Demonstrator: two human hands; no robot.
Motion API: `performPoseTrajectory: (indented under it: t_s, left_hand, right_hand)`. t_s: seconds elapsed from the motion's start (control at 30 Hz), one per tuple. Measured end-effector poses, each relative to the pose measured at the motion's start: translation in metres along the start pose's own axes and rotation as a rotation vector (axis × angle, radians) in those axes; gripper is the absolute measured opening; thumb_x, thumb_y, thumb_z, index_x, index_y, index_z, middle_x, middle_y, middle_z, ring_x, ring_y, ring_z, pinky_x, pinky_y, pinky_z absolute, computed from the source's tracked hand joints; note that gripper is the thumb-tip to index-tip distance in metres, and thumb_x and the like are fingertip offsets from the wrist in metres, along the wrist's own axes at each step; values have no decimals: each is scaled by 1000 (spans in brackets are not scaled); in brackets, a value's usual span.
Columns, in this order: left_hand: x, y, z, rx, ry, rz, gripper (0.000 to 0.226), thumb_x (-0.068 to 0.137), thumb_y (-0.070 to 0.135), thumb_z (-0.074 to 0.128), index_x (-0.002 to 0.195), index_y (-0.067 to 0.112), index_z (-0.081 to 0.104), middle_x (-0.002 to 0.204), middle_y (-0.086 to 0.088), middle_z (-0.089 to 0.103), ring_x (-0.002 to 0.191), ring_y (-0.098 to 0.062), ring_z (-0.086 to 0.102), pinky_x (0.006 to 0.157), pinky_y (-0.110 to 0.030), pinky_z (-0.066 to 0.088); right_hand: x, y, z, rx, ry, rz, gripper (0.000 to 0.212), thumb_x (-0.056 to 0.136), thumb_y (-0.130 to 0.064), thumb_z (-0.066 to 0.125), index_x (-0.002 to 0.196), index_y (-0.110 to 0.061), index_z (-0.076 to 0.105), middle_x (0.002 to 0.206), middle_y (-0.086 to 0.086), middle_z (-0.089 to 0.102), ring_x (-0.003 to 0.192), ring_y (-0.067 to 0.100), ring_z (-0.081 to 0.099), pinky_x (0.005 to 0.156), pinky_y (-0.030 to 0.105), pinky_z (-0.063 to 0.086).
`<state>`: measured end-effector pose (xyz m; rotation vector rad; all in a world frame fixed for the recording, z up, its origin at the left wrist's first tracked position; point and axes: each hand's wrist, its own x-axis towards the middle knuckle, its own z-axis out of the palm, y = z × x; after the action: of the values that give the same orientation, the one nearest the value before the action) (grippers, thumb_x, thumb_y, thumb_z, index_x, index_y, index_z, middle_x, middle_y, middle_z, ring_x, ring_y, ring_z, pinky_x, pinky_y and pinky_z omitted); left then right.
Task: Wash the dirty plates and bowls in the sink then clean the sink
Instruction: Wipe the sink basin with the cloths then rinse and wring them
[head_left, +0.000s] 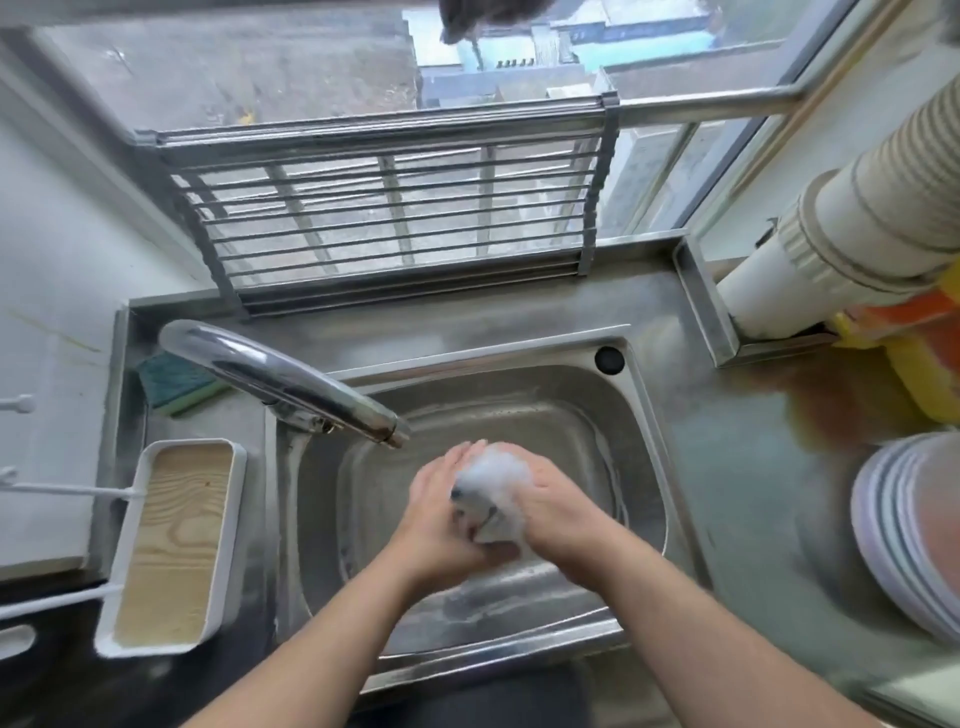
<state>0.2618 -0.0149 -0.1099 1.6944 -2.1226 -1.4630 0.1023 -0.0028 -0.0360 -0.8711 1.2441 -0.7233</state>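
Brushed steel sink (613, 415) all round my hands, dull and streaky; the tap (280, 379) above is polished chrome, glossy. Lower left, a white plastic tray (228, 540) with a wood-grain inset, matt. Upper centre, a metal-bar rack (395, 208). Far right, smooth glazed plates (893, 540); rusty stain on the steel bench (737, 467).

The stainless-steel sink (613, 410), a rounded rectangular basin with a wet, streaked floor, lay at the centre of the scene; a dark round overflow hole sat at its far right corner. Over the middle of the basin a small foamy white object (493, 493), blurred and of uncertain kind, was held between two hands, just near of the faucet (280, 382) spout that reached in from the far left. A stack of white plates (904, 530) with thin dark rim lines stood on the counter right of the sink.
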Motion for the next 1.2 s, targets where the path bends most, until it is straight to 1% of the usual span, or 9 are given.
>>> performPoseTrajectory:
  t_s: [0.1,0.33,0.5,0.6,0.7,0.83,0.9,1.03,1.2]
  left_hand:
    - [16,19,11,-59,-5,-89,9,82,40,75,84,42,67,75,26,66,64,-1,63,57,-25,52]
    - [34,8,27,-135,127,-132,27,69,39,79,75,18,63,100,1,50,94,1,51,74,-29,56]
    - [37,12,21,-420,66,-202,26,65,28,81,88,25,70,97,-3,71,86,-25,73,79,-49,63]
    - [40,10,16,-516,199,-304,43,73,17,82,108,29,60,100,-2,73,92,-19,71,80,-42,61]
    - [43,0,13,-619,295,-378,59,79,8,70,128,33,48,112,2,65,99,-13,67,76,-27,53]
    - [37,-14,12,-280,269,-193,43,65,11,64,102,33,67,99,10,71,94,-11,67,83,-29,54]
    - [25,-19,15,-31,231,60,38,64,10,69,96,30,65,98,13,65,95,-8,61,86,-31,51]
    - [5,-37,12,274,145,410,32,81,44,70,112,36,70,110,18,64,117,-16,55,102,-38,44]
    - [8,-46,-8,255,226,553,62,79,29,77,138,19,63,139,5,60,136,-19,52,116,-40,40]
  right_hand:
    - [4,-13,-20,169,78,-16,5,84,2,53,82,0,58,85,15,60,83,22,63,78,35,51]
    - [68,34,-78,365,359,263,9,83,-29,51,84,-20,53,69,4,28,60,22,39,62,36,23]
    - [91,83,-50,-111,193,431,35,77,-34,70,104,-12,77,100,10,73,99,32,71,83,37,57]
    - [81,111,-18,312,232,578,35,89,-54,61,82,-22,73,76,7,66,59,18,58,56,28,37]
    - [78,144,10,604,152,653,71,91,-83,36,99,-29,82,113,14,69,91,26,66,77,35,42]
    - [73,140,26,858,56,744,100,76,-102,21,94,-23,79,101,7,73,91,27,70,98,43,48]
    - [74,128,19,890,20,681,90,78,-96,36,97,-21,80,108,7,75,101,26,72,103,40,52]
    - [75,116,-14,734,-127,582,39,67,-38,90,93,-17,70,78,2,60,66,13,59,59,24,48]
    - [80,109,-37,440,-409,481,34,78,-3,59,111,-9,55,91,6,51,79,11,49,69,25,38]
